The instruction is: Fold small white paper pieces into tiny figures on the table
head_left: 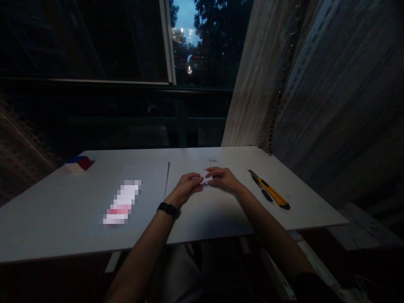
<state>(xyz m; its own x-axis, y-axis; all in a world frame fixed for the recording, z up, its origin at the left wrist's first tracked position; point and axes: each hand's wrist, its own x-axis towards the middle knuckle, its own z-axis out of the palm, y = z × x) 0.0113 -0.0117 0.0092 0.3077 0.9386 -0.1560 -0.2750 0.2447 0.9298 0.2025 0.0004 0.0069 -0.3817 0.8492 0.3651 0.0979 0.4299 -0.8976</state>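
Pinching small white piece (206,177) betw. both hands, over mid-bench (208,214), directly ahead of me. L hand (186,186): grip narrow, thumb against piece's L end. R hand (224,177): grip narrow too, fingers curled at its R side — exact contact pts. partly hidden.

Risks, my guess: piece looks thin, so uneven pressure betw. L & R could crease or skew it; too loose a hold & it may slip out. Dim light makes edges hard to read, so misalignment poss. Yellow cutter (274,192) lies just R of my R forearm (263,214) — a careless arm swing might knock it. Its far end looks pointed, so poss. nick if I reach w/o looking.

Piece itself: white, small, flat-looking, partly covered by fingers. Prob. paper or card, can't confirm; any print or folds too small to tell. Tiny scrap (212,159) lies just beyond R hand, apart from it.
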